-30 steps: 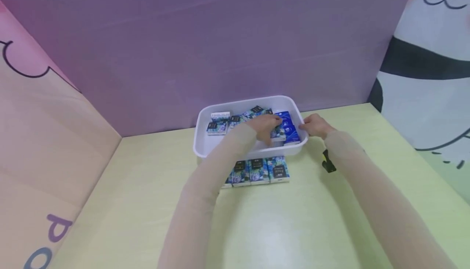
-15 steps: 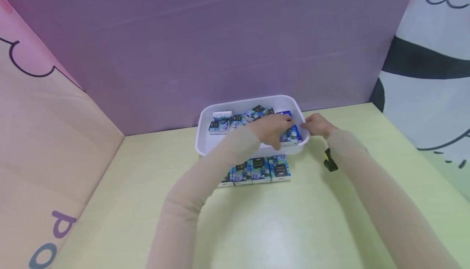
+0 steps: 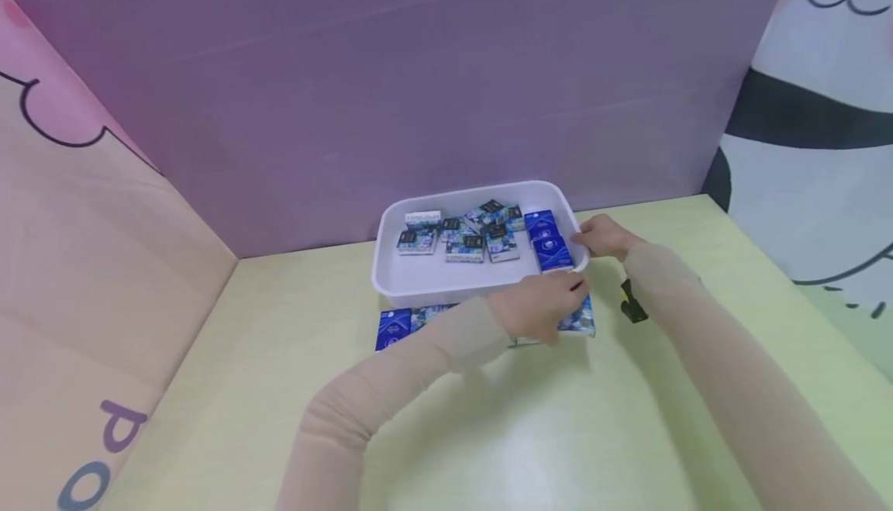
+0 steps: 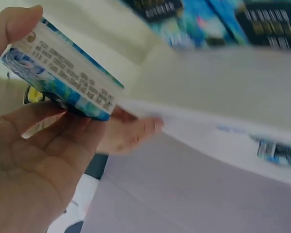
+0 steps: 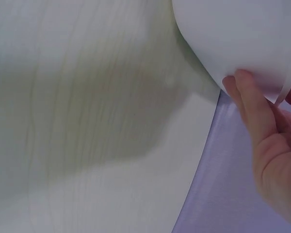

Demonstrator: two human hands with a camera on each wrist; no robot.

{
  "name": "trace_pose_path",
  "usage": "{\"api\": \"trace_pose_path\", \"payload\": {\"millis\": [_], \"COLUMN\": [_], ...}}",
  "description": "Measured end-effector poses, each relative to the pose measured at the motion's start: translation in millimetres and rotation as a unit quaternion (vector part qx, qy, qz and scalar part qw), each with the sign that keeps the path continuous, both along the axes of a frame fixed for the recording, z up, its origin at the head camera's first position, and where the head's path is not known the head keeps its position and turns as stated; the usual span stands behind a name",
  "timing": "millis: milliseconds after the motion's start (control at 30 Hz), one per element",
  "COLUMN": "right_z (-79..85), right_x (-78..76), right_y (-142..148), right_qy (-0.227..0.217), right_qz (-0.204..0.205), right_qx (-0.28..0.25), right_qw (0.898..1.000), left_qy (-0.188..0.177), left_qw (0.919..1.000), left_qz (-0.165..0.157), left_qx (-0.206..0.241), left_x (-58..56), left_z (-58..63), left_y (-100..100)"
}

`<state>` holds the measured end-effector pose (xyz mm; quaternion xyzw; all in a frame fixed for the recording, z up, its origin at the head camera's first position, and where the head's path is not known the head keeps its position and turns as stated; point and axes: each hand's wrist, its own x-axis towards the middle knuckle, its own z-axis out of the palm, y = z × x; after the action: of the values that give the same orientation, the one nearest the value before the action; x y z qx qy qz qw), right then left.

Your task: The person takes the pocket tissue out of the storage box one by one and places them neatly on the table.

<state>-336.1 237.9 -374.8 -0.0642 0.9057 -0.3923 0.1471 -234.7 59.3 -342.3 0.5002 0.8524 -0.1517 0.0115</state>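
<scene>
My left hand point(image 3: 540, 305) pinches a floral blue pocket tissue pack point(image 4: 68, 73) between thumb and fingers, just in front of the white tray's near right corner. Printed text shows along the pack's white side. The right hand point(image 3: 603, 238) holds the rim of the white tray point(image 3: 418, 292) at its right end, with fingers point(image 5: 254, 102) against the outer wall. Inside the tray lie several floral packs point(image 3: 465, 247) and two dark blue packs point(image 3: 553, 251). A row before the tray includes a dark blue pack point(image 3: 394, 326) at its left; my left forearm hides part of it.
The tray stands near the back edge of the pale wooden table point(image 3: 300, 340), close to a purple backdrop point(image 3: 384, 92). A small black and yellow object point(image 3: 632, 302) shows beside the right sleeve. Printed cartoon panels point(image 3: 809, 170) flank the table.
My left hand has come out of the tray toward me with a floral pack, uncovering the dark blue packs at the tray's right end. The right hand keeps its place on the rim.
</scene>
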Motion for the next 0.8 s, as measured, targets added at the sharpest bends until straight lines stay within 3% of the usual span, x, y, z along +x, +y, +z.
{"api": "trace_pose_path", "payload": {"millis": [133,267,433,800], "right_z": [0.0,-1.8,-2.5,-4.6], "right_x": [-2.2,-3.3,-2.3,-3.2], "right_y": [3,4,2,3], "right_qy": [-0.005,-0.010,-0.015,-0.015], "right_qz": [0.005,0.006,0.007,-0.005], "right_qx": [-0.007,-0.011,-0.015,-0.019], "right_qw": [1.000,1.000,1.000,1.000], "left_qy": [0.016,-0.015,-0.015,-0.015], "left_qw": [0.9998,0.9999,0.9995,0.9976], "left_qz": [-0.013,0.000,0.025,0.067], "left_qx": [-0.006,-0.003,-0.009,-0.007], "left_x": [4.0,6.6,8.4,3.7], "left_z": [-14.9,-29.4,-43.9,-59.9], "left_y": [7,14,21,25]}}
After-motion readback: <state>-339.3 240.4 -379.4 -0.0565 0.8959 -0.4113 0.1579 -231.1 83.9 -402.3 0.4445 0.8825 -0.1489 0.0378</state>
